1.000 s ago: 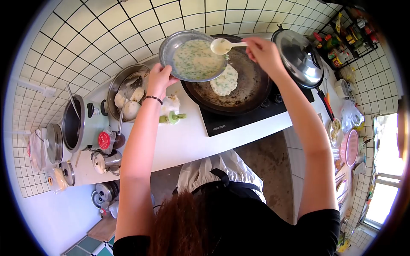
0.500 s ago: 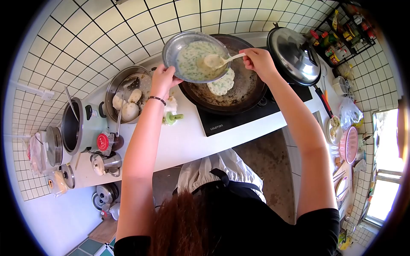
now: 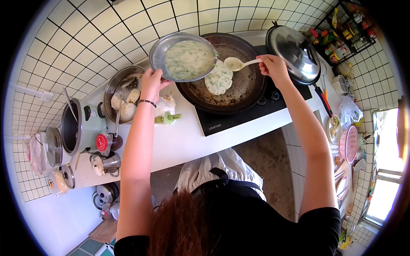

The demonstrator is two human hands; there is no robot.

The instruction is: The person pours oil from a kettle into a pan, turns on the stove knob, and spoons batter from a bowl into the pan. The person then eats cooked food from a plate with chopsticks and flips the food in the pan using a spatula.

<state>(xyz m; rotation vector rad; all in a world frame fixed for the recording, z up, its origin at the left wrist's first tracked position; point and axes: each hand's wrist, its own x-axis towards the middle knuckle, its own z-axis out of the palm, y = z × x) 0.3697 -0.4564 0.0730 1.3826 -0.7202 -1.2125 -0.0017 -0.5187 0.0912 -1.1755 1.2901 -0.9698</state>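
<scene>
Both hands (image 3: pixel 153 85) (image 3: pixel 274 69) outstretched near the pan (image 3: pixel 245 83).

Arms (image 3: pixel 137 170) outstretched, left hand (image 3: pixel 152 85) clasped, right hand (image 3: pixel 273 69) pinching.

We count one left hand (image 3: pixel 152 86), one right hand (image 3: pixel 273 69) (two in all), one batter bowl (image 3: pixel 160 53), one white spoon (image 3: pixel 241 65), one open pan (image 3: pixel 248 85), one pancake (image 3: pixel 218 79), two hob knobs (image 3: pixel 274 96), one steel basin (image 3: pixel 112 90), three white lumps (image 3: pixel 128 112) and one pink basket (image 3: pixel 350 145).
</scene>
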